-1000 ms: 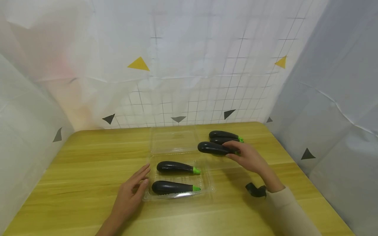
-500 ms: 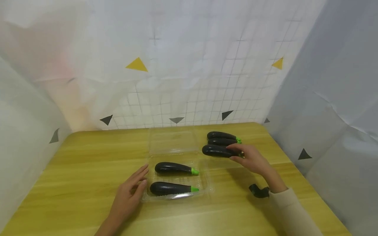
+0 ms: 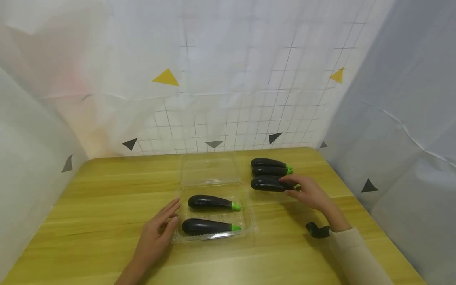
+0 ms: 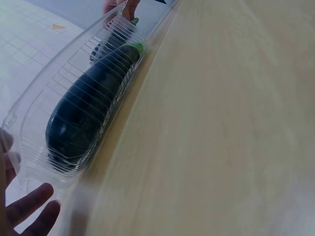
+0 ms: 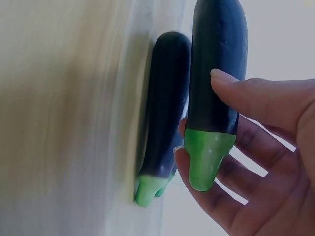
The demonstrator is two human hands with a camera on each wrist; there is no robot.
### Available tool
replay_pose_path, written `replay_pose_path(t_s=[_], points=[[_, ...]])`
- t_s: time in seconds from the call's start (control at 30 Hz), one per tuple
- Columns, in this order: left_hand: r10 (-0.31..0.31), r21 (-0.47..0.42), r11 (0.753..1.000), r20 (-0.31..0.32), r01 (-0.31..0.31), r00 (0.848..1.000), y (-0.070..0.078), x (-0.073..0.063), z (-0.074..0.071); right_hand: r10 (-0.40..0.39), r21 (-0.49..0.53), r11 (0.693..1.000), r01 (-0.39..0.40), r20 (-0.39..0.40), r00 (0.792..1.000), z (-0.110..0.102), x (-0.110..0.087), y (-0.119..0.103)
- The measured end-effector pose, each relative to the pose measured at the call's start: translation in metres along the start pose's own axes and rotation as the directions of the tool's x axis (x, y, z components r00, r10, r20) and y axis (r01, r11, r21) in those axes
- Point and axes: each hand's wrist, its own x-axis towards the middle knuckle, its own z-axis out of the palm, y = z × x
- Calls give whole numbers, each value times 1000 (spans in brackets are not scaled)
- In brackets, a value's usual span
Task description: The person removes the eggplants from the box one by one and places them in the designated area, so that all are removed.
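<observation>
At center-right of the head view, right hand (image 3: 309, 193) pinches a dark eggplant (image 3: 268, 184) at its green stem end w/ thumb and fingers; it looks light, stiff, glossy-slick, so mid-body probably gives a steadier hold; left hand (image 3: 156, 233) rests flat against the clear tray (image 3: 249, 221).

L wrist view: left hand (image 4: 22, 209) cut by frame edge, only fingertips show. R wrist view: table (image 5: 59, 98) motion-blurred; rear eggplant (image 5: 165, 113) partly hidden behind held eggplant (image 5: 216, 73).

Staged recording booth: white gridded sheet walls (image 3: 228, 79) with paper triangle markers enclose yellow wooden table (image 3: 107, 206).
</observation>
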Motion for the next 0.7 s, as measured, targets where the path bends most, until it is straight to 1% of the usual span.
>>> replay_pose_path(t_s=[0.17,0.33,0.53,0.7], points=[[-8,1,1000,1,8,1000,0,0,0,11,13,1000,-11,8,1000,0,-5,10],[-1,2,1000,5,1,1000,-1,0,-1,24,27,999,-25,30,999,1,-7,17],[5,5,1000,8,-5,1000,0,1,-1,60,15,998,-61,68,996,2,-9,24],[5,-3,1000,12,-5,1000,2,1,-1,73,3,997,-73,77,994,4,-11,28]])
